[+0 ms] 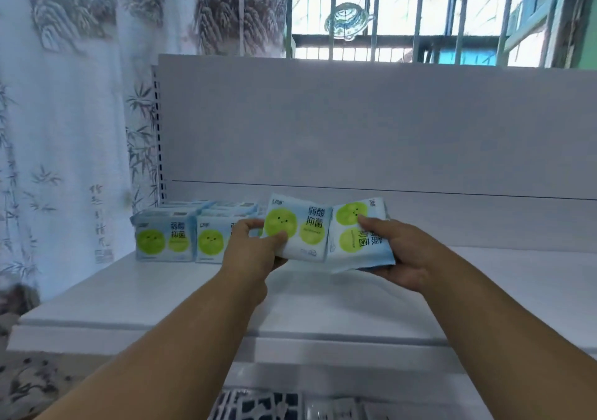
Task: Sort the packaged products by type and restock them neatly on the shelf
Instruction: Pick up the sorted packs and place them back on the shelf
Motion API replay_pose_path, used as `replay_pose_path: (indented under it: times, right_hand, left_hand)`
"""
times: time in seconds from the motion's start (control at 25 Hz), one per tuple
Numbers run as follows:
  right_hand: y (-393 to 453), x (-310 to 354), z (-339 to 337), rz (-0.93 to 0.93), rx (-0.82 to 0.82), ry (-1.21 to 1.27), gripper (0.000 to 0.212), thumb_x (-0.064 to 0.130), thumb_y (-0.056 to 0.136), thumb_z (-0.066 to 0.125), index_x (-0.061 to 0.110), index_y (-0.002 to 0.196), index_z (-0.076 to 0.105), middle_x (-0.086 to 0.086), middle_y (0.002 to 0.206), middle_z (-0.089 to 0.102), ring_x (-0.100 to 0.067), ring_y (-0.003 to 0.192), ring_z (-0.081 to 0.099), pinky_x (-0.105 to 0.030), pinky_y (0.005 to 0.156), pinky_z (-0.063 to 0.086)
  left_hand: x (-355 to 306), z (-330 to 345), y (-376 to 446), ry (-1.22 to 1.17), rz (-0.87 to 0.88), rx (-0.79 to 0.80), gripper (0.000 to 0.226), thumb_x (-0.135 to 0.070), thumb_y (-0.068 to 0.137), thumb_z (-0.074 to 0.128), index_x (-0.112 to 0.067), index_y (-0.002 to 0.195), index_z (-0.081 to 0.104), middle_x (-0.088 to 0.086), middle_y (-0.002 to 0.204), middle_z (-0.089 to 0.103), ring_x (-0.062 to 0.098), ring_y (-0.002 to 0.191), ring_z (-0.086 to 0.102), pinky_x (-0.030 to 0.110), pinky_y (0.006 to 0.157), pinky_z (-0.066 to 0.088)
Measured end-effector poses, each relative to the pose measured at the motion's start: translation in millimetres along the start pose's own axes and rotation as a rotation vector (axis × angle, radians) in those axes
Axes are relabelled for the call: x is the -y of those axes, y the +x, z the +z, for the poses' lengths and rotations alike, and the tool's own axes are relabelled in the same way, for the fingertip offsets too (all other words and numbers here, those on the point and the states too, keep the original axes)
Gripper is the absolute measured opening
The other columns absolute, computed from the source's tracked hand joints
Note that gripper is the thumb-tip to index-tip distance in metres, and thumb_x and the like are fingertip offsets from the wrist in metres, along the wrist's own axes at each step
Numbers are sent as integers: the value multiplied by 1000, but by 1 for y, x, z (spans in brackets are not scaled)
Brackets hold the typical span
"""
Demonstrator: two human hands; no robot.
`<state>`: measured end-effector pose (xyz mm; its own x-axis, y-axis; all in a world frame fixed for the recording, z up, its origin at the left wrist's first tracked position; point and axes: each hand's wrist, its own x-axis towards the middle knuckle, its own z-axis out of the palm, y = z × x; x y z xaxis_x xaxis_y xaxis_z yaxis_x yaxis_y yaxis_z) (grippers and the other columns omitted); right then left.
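Observation:
I hold two light-blue soft packs with green smiling circles above the white shelf [161, 290]. My left hand [255, 248] grips the left pack [300, 229] upright by its lower left corner, thumb on its front. My right hand [397, 251] grips the right pack [358, 235], which is turned sideways and tilted, with the thumb on top. The two packs touch edge to edge. More packs of the same kind [166, 237] stand in rows at the shelf's back left; my left hand hides part of them.
The shelf's white back panel [355, 129] rises behind the packs. A printed curtain [64, 129] hangs at the left, and a barred window [420, 15] is above. Dark-and-white packages [258, 405] lie on a lower level at the bottom edge.

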<state>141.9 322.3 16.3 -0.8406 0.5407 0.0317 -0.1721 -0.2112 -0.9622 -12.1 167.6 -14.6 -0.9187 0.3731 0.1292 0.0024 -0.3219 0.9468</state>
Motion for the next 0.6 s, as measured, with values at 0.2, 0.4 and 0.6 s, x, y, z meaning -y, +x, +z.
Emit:
replay_pose_path:
  times: [0.2,0.4,0.6]
  right_hand:
    - [65,1,-25,49,76,-358,37,7,85,72,7,121,61,-16,103,74,-34,94,72,-51,86,57]
    - [99,21,-30,-93,62,-929,48,11,71,84,21,109,56,-7,101,72,-26,88,73,-48,82,59]
    - [101,42,-11,-165,197,-1583,45,18,70,82,30,107,59,4,105,67,-16,87,67,-33,79,57]
  left_hand:
    - [15,-4,29,1024,202,-112,35,-45,77,76,-22,92,55,-1,88,62,20,81,60,30,68,47]
    - [18,3,43,1298,345,-178,56,-58,76,70,-20,105,41,-5,91,52,25,93,60,32,71,44]
    - [15,2,49,1373,345,-185,51,-56,80,67,-22,104,37,-4,91,55,24,89,59,32,68,44]
